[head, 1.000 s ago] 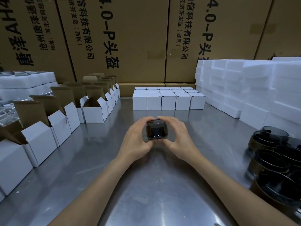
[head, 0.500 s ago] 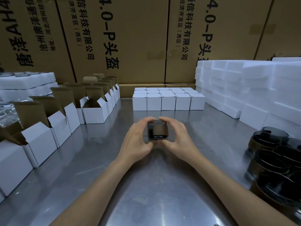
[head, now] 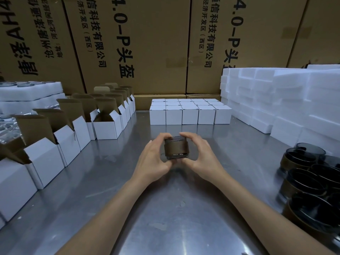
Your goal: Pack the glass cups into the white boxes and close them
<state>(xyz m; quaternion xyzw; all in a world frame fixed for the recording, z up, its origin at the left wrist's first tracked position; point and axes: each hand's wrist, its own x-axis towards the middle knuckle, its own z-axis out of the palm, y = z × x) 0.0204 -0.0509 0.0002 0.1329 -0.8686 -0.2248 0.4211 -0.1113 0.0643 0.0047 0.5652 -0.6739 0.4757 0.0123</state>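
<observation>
Head view: a dark glass cup [head: 176, 148], wrapped in a brown band, sits between both hands over the middle of the steel worktop [head: 114, 181]; whether its base touches the metal or hangs just above it I cannot tell. The left hand [head: 153, 159] curls its fingers round the cup's left side, and the right hand [head: 200, 157] grips the right side, thumbs meeting below it. Beyond the hands stands a block of closed white boxes [head: 190, 112]. Along the left edge runs a row of open boxes [head: 108, 126] with brown flaps raised. More dark cups [head: 311, 173] cluster at the right edge, near stacked white foam blocks [head: 287, 100]. Big printed cartons [head: 147, 43] form the back wall.
</observation>
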